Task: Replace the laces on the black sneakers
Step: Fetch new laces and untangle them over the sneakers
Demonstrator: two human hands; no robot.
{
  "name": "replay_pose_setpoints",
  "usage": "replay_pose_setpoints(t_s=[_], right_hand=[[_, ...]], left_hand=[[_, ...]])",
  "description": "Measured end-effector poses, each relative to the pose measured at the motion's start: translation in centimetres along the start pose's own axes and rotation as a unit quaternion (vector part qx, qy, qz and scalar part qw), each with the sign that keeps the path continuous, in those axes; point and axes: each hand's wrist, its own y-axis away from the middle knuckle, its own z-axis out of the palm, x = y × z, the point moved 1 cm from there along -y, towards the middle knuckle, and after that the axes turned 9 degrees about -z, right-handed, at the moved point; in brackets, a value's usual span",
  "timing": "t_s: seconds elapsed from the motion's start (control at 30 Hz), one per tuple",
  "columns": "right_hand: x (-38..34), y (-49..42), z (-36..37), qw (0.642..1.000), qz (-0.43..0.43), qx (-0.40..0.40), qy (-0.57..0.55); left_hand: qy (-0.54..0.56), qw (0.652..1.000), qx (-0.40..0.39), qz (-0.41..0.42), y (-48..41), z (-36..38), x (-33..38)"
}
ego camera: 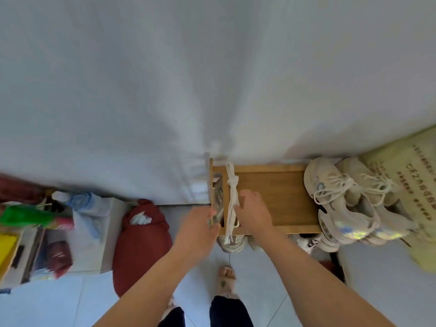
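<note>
A bundle of white laces (pixel 232 204), knotted near its far end, lies across the left part of the wooden shoe rack's top (pixel 278 197). My right hand (pixel 253 211) rests on the rack top just right of the laces, with its thumb side touching them. My left hand (pixel 199 224) is at the rack's left end, finger and thumb around the thin side rail (pixel 211 185). A grey sneaker (pixel 219 201) shows in the gap behind that rail. Part of a black sneaker (pixel 309 241) with white marks shows under the rack's front edge.
Two white chunky sneakers (pixel 342 204) sit on the rack's right end, beside a yellowish printed bag (pixel 410 171). A red cloth bag (pixel 141 244) and cluttered white boxes (pixel 89 232) stand on the tiled floor at left. A white wall is behind. My sandalled foot (pixel 226 277) is below.
</note>
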Motion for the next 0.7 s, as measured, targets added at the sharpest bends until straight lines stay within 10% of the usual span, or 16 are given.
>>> replay_pose_setpoints(t_s=[0.7], right_hand=[[-3.2, 3.1, -2.2, 0.974, -0.097, 0.041, -0.200]], left_hand=[[0.197, 0.972, 0.122, -0.047, 1.0, -1.1, 0.9]])
